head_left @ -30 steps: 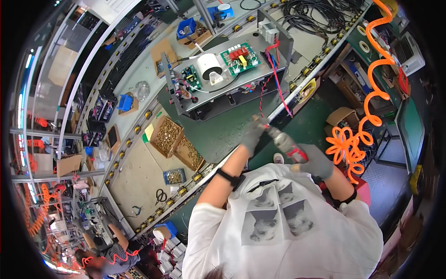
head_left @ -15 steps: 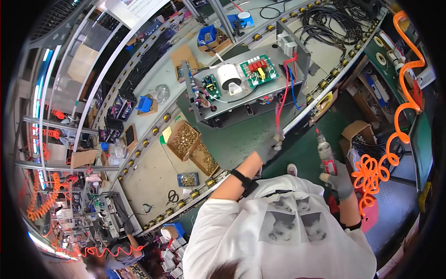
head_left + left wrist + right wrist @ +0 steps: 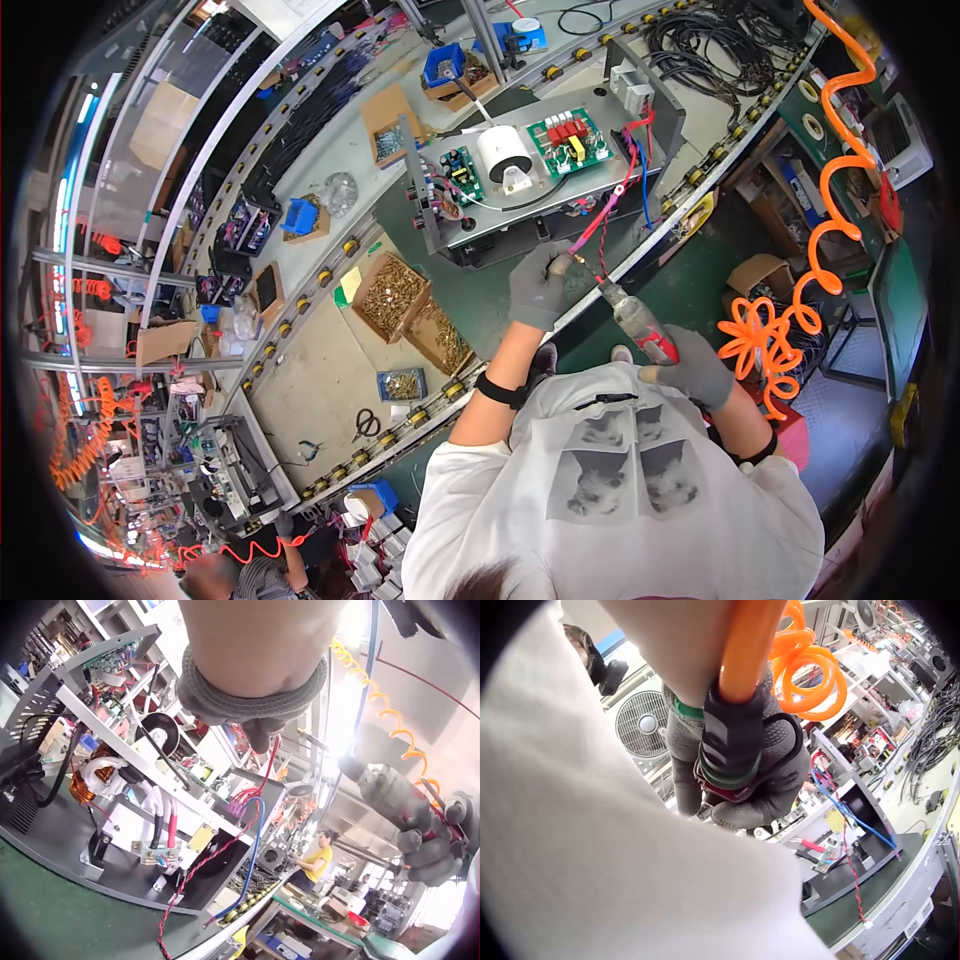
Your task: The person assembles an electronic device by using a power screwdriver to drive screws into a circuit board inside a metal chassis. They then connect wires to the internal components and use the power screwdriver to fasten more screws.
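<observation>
In the head view the gloved left hand [image 3: 539, 288] pinches the end of the red wires [image 3: 602, 217] that hang from the open metal chassis [image 3: 470, 240]. Fingers of the gloved right hand [image 3: 694, 368] curl round a grey and red power driver [image 3: 640, 322], whose tip points at the wire ends, close to the left fingertips; whether they touch I cannot tell. The left wrist view shows the right hand [image 3: 433, 851] round the driver, and the left hand [image 3: 259, 712] at the red wires. An orange hose [image 3: 748, 652] meets the driver's end in the right wrist view.
Two cardboard boxes of brass-coloured parts [image 3: 392, 297] stand left of the chassis, with a blue tray [image 3: 402, 385] and scissors [image 3: 368, 424] nearer. A coiled orange hose [image 3: 770, 340] hangs at the right. Black cables [image 3: 710, 50] lie behind. Another person [image 3: 262, 577] is at the lower left.
The driver was swung away to the right half a second ago and is now back beside the left hand. The left hand has moved up and left, with the red wires between its fingers.
</observation>
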Available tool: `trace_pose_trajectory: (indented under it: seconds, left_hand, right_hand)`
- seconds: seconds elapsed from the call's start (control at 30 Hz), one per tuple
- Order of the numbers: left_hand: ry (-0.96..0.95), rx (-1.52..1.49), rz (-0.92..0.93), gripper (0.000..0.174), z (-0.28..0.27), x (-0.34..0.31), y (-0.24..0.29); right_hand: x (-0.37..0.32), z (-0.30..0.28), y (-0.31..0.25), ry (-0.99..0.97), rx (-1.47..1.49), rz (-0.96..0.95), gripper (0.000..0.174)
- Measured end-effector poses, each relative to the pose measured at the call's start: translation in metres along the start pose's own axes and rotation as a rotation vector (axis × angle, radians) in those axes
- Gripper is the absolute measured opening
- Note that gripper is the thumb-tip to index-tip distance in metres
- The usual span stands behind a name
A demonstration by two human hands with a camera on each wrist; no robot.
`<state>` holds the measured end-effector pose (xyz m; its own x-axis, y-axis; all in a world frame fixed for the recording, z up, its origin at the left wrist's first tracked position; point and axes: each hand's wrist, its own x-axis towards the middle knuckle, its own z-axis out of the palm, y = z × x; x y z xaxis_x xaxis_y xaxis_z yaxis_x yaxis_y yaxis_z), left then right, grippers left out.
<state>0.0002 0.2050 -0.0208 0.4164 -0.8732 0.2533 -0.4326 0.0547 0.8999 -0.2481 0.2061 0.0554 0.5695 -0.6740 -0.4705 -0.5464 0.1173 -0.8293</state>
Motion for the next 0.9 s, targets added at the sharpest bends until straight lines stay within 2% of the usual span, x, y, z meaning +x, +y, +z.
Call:
trace_pose_trajectory:
  seconds: [0.27,0.33,0.47,0.53,0.57,0.63,0.77,0.83,0.87,0.9]
  left_hand:
    - [0.049,0.044,0.085,0.017,0.0,-0.002,-0.01]
    - [0.052,0.18,0.25,0.015,-0.003,0.0,-0.009]
    - [0.052,0.257,0.334,0.017,-0.005,-0.001,-0.016]
    - [0.047,0.409,0.471,0.02,-0.006,-0.002,-0.019]
    - [0.046,0.408,0.468,0.02,-0.007,-0.002,-0.02]
    - [0.019,0.504,0.542,0.024,-0.007,-0.004,-0.021]
    - [-0.109,0.472,0.438,0.037,-0.008,-0.012,-0.026]
    - [-0.124,0.33,0.14,0.035,-0.01,-0.013,-0.022]
    - [-0.12,0.332,0.146,0.035,-0.011,-0.01,-0.023]
    - [-0.054,0.16,0.062,0.033,-0.011,-0.007,-0.027]
  right_hand:
    - [0.009,0.015,0.008,0.022,-0.009,0.022,0.044]
    - [0.012,0.016,0.008,0.021,-0.059,0.015,0.045]
    - [0.014,0.022,0.002,0.024,-0.083,0.053,0.045]
    - [0.015,0.025,-0.001,0.026,-0.038,0.059,0.047]
    - [0.016,0.027,0.0,0.024,-0.039,0.063,0.047]
    - [0.019,0.033,0.005,-0.025,0.155,0.067,0.044]
    - [0.031,0.046,0.021,-0.054,0.253,0.107,0.04]
    - [0.039,0.051,0.022,-0.034,0.21,0.117,0.035]
    - [0.045,0.052,0.02,-0.033,0.21,0.11,0.035]
    - [0.052,0.054,0.016,-0.055,0.248,0.126,0.035]
